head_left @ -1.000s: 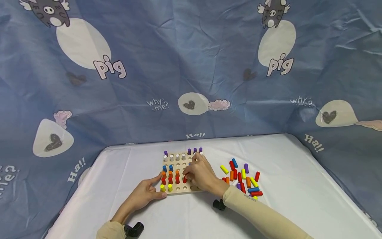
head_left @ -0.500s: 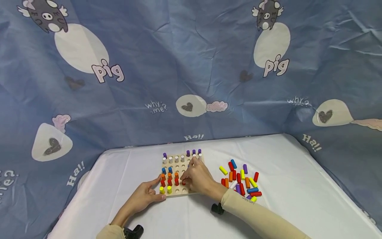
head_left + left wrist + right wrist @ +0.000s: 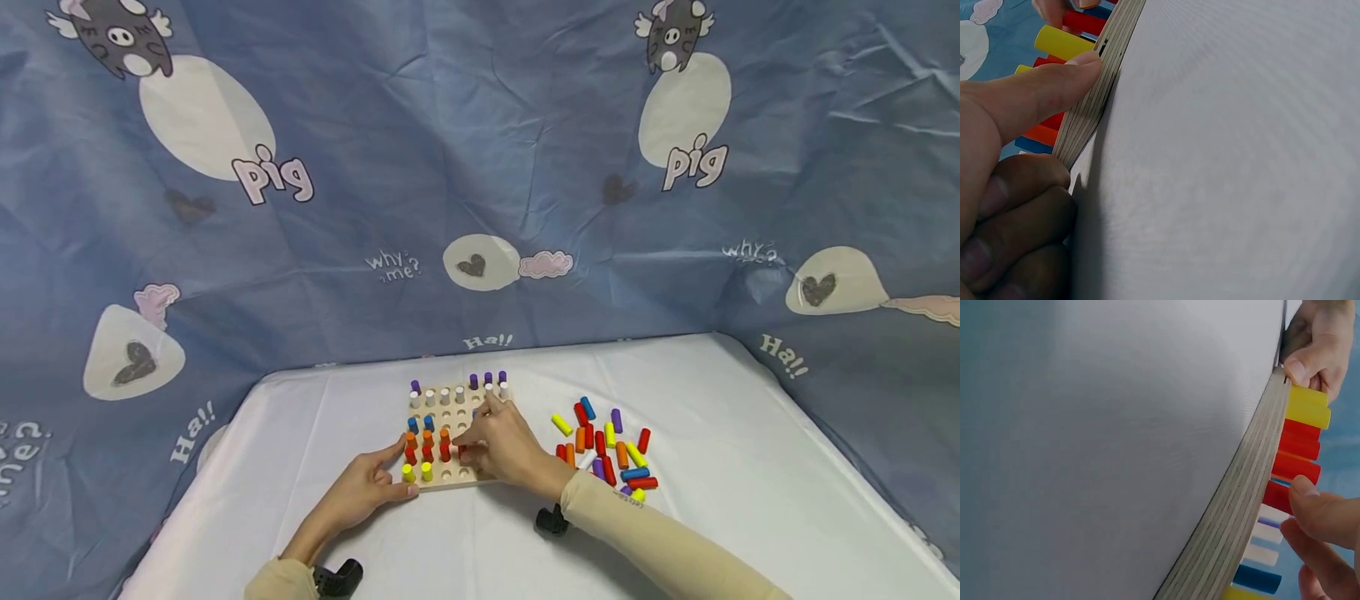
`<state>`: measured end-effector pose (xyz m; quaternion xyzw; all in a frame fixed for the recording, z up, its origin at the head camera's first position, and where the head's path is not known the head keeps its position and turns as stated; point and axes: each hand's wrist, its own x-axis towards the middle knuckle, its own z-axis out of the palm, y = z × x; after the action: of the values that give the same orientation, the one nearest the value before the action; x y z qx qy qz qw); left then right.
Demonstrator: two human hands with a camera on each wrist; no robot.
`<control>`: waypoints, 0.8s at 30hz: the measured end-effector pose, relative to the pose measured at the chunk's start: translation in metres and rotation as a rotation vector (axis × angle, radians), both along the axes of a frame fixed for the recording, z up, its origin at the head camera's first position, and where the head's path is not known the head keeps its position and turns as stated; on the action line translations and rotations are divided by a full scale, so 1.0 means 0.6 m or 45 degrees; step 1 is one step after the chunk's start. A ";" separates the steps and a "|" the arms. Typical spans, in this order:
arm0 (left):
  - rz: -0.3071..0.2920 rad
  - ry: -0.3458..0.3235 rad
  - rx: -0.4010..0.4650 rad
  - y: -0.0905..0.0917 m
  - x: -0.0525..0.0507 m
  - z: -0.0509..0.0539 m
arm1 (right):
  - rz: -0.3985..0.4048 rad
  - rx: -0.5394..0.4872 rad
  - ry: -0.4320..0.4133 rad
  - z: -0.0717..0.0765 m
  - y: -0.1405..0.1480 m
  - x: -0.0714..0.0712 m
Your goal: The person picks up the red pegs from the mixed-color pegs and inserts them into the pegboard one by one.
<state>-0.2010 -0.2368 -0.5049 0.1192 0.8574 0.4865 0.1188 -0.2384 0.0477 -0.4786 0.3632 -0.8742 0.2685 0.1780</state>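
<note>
A wooden pegboard (image 3: 453, 483) lies on the table with upright pegs in yellow, red, orange, blue, white and purple. My left hand (image 3: 360, 492) grips its near left corner; in the left wrist view the thumb (image 3: 1063, 81) presses the board's edge beside a yellow peg (image 3: 1063, 42), with the other fingers curled. My right hand (image 3: 506, 442) is over the right half of the board, its thumb and forefinger at a red peg (image 3: 1277, 497) that stands in the board. The right hand hides several holes and pegs behind it.
To the right of the board lies a loose pile of pegs in mixed colours, among them a yellow peg (image 3: 562, 424) and a blue peg (image 3: 635, 474). White cloth (image 3: 720, 433) covers the table. A blue printed curtain (image 3: 420, 167) hangs behind it.
The right hand stays at the red peg; its fingers shift slightly and the peg sits lower in the board than a second ago. The left hand keeps its place.
</note>
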 end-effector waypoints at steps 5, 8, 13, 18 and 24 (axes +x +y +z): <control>0.006 0.000 -0.006 -0.002 0.000 0.000 | 0.012 -0.060 -0.067 0.016 0.019 0.002; 0.003 -0.002 -0.006 -0.002 0.000 0.000 | -0.001 -0.055 -0.047 0.029 0.041 -0.006; 0.011 -0.019 -0.012 0.002 -0.002 0.003 | -0.129 0.043 -0.032 0.043 0.103 -0.038; 0.025 -0.045 -0.019 0.004 -0.001 0.005 | -0.372 0.146 -0.125 0.050 0.170 -0.061; 0.023 -0.046 -0.003 0.002 0.001 0.004 | -0.540 0.204 -0.238 0.039 0.232 -0.077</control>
<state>-0.2001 -0.2358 -0.5026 0.1025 0.8567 0.4885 0.1301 -0.2843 0.1869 -0.4550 0.1580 -0.9621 0.1873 0.1194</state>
